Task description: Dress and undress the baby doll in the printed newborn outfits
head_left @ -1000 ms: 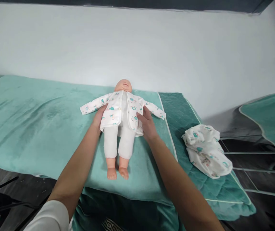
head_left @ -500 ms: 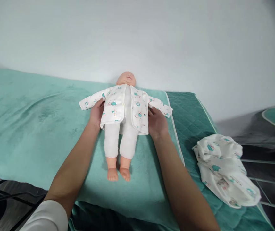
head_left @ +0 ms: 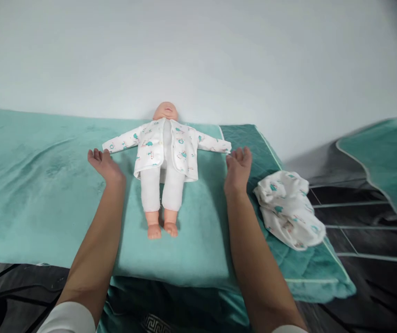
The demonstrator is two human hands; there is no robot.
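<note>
Both hands moved out from the sides of the jacket [head_left: 150, 150] to its cuffs [head_left: 226, 147], left hand [head_left: 105, 164] at the doll's [head_left: 166, 152] 9 o'clock, right hand [head_left: 239, 169] at 3, fingers loosely half-curled; whether either pinches fabric, can't tell at this angle. Probably best to take each cuff lightly by its edge and draw both sleeves [head_left: 124, 142] evenly outward, without twisting the doll. Doll lies face-up on the mat [head_left: 184, 259], head [head_left: 165, 111] at 12, feet [head_left: 154, 231] at 6, white underlayer [head_left: 172, 192] showing through the open, teal-printed white jacket; similar cloth [head_left: 288, 208] sits crumpled near 4.
</note>
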